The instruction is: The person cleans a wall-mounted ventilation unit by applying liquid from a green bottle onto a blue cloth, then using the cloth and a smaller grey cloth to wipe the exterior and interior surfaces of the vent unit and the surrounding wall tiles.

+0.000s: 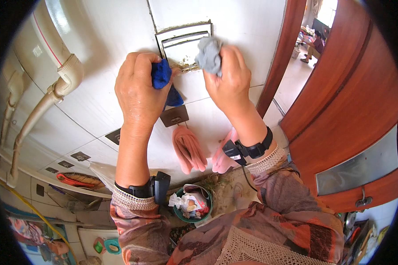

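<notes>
My left hand grips a dark blue cloth, whose loose end hangs below the fingers. In my right hand is a bunched grey cloth, held at the right side of a white wall switch plate. Whether the grey cloth touches the plate I cannot tell. Brown grime marks the plate's lower edge, and dark stains line its frame. The plate sits in a white tiled wall. Both wrists wear black bands with small devices.
Under my hands, pink gloves hang from an adhesive hook. A green bin with rubbish stands on the floor. Pipes run down the left wall. At right are a wooden door and, through the doorway, a seated person.
</notes>
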Action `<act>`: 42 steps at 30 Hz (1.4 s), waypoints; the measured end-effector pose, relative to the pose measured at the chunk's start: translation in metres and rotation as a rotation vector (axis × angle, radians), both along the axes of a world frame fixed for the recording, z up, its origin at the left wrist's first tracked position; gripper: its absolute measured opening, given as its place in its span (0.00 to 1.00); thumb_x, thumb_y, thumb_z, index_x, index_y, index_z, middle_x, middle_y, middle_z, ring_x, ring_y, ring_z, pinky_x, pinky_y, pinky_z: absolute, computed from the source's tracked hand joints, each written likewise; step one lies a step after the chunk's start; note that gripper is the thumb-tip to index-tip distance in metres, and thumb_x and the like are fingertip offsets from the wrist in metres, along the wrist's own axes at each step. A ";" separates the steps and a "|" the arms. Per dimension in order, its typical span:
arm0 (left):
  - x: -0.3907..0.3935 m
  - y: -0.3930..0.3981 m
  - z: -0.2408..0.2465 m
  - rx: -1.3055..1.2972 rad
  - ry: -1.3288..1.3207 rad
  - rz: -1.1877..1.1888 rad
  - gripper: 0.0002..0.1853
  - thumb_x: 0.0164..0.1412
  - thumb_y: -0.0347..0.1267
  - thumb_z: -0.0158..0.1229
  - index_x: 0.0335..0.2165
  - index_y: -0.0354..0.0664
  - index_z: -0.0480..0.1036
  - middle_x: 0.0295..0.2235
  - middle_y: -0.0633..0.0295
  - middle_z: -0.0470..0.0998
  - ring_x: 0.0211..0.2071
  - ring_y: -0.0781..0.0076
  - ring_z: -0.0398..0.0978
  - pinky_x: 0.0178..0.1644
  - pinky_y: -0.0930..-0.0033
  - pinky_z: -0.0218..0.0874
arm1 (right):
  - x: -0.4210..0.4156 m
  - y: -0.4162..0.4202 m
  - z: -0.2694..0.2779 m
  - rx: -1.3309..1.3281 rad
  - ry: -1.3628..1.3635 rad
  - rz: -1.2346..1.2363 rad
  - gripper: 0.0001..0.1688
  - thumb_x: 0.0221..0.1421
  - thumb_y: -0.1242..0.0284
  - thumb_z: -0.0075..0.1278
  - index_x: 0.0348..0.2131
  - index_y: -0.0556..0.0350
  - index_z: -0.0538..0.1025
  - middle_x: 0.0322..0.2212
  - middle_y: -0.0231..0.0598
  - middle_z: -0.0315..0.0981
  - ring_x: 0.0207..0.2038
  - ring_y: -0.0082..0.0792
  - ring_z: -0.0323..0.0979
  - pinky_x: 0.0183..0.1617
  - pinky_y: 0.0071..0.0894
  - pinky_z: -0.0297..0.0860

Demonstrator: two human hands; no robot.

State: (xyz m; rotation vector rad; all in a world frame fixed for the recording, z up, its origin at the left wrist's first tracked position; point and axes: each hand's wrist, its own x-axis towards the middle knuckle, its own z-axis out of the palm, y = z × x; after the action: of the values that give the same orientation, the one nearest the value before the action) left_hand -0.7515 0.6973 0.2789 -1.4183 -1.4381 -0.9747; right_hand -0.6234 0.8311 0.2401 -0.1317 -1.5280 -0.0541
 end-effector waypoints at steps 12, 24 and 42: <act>0.000 0.001 0.001 0.047 0.036 -0.006 0.21 0.40 0.29 0.75 0.33 0.42 0.71 0.32 0.59 0.75 0.32 0.53 0.74 0.36 0.59 0.66 | -0.002 -0.017 0.001 0.039 -0.111 -0.005 0.12 0.46 0.80 0.55 0.34 0.60 0.72 0.33 0.45 0.71 0.30 0.47 0.74 0.33 0.42 0.73; 0.003 -0.004 0.009 -0.073 0.012 -0.099 0.19 0.41 0.21 0.66 0.34 0.41 0.70 0.34 0.57 0.75 0.36 0.50 0.74 0.39 0.58 0.66 | -0.018 -0.021 0.014 0.223 -0.102 -0.033 0.07 0.47 0.76 0.53 0.29 0.54 0.71 0.28 0.37 0.66 0.26 0.37 0.71 0.26 0.37 0.71; 0.016 -0.010 0.010 -0.108 -0.239 0.002 0.18 0.42 0.22 0.65 0.35 0.41 0.70 0.35 0.56 0.75 0.36 0.48 0.74 0.40 0.57 0.67 | 0.005 -0.007 0.009 0.023 -0.039 -0.108 0.10 0.45 0.77 0.58 0.30 0.55 0.73 0.29 0.40 0.72 0.26 0.43 0.74 0.28 0.39 0.72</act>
State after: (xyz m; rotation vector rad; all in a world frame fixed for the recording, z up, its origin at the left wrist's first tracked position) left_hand -0.7355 0.6874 0.2893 -1.4137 -1.6880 -1.1091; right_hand -0.6181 0.8243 0.2488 -0.1962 -1.5579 -0.1610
